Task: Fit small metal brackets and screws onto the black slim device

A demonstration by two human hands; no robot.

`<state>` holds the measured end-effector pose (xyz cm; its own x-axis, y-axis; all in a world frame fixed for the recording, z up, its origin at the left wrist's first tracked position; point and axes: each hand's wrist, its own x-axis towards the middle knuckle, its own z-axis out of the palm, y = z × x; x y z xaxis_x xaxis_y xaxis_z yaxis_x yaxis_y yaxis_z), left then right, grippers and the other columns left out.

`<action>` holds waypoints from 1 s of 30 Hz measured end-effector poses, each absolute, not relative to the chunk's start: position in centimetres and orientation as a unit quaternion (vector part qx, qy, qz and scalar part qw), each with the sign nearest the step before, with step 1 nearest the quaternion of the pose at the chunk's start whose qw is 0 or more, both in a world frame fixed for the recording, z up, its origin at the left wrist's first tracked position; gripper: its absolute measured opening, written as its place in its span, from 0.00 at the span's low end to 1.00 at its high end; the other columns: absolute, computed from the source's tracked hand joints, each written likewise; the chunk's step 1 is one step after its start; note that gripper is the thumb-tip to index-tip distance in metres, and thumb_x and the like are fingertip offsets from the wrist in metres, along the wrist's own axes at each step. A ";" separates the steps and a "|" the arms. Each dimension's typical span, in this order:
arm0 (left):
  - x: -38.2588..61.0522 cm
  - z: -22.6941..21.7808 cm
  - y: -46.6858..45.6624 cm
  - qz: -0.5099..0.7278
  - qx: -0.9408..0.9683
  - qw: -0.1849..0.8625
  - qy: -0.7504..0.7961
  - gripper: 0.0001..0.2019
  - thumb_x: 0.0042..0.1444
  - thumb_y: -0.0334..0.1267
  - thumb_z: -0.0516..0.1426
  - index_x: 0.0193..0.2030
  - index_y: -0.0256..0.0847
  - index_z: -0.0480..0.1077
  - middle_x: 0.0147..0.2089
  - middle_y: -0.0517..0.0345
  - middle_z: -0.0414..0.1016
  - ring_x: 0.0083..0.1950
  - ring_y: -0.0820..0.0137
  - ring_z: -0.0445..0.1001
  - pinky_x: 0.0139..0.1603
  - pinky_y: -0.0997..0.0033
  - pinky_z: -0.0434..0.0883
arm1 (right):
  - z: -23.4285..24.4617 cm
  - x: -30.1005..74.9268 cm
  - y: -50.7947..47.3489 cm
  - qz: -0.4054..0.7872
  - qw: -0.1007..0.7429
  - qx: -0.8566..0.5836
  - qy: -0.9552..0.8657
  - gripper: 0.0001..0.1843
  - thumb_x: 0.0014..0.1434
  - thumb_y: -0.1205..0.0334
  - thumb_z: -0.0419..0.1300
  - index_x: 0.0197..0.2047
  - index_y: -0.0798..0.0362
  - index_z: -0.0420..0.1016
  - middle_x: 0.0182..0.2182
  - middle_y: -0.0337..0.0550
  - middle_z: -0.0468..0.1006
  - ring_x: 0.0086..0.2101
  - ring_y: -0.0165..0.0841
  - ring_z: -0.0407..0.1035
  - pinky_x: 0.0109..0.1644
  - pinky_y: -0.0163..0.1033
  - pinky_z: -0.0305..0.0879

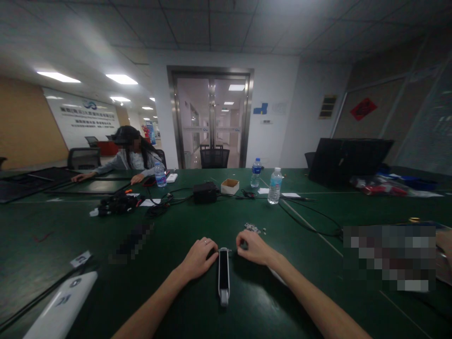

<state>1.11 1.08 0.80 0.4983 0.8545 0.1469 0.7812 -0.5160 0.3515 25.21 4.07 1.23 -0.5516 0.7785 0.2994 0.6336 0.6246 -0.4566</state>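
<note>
A slim device (223, 273) with a white rim and a long black face lies upright in front of me on the green table. A thin metal rod (229, 250) crosses its far end. My left hand (200, 258) is closed, thumb and fingertips pinching at the rod's left end. Just right of the rod, my right hand (253, 248) is curled in a pinch; whatever it holds, if anything, is too small to make out. Beyond the right hand lies a little heap of small silver nuts or rings (252, 228), with a few strays beside it.
Two water bottles (275, 186), a small open box (230, 187) and a black power brick (205, 192) with cables stand farther back. A white device (61, 306) lies at near left. Across the table sits a person (130, 150) in a headset. Another hand (444, 247) shows at far right.
</note>
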 end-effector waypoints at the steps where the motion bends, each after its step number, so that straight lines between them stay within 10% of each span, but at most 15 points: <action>1: 1.2 0.8 1.1 0.153 0.859 0.114 0.475 0.09 0.63 0.39 0.50 0.45 0.41 0.69 0.46 0.55 0.71 0.47 0.65 0.67 0.48 0.64 0.66 | 1.2 24.7 3.8 0.152 0.241 -0.400 -0.871 0.02 0.51 0.69 0.59 0.30 0.55 0.72 0.30 0.41 0.74 0.33 0.31 0.66 0.40 0.36 0.62; 30: 1.3 1.2 0.8 0.147 0.854 0.121 0.485 0.09 0.63 0.39 0.51 0.45 0.41 0.69 0.46 0.55 0.71 0.47 0.65 0.68 0.48 0.64 0.66 | 0.0 24.1 3.8 0.203 0.269 -0.367 -0.867 0.04 0.51 0.69 0.60 0.33 0.55 0.72 0.28 0.38 0.74 0.30 0.28 0.68 0.34 0.32 0.62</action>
<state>1.30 0.84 1.22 0.4873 0.8631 0.1327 0.7919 -0.5008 0.3494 24.11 3.81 0.01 -0.5852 0.7463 0.3172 0.5277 0.6475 -0.5498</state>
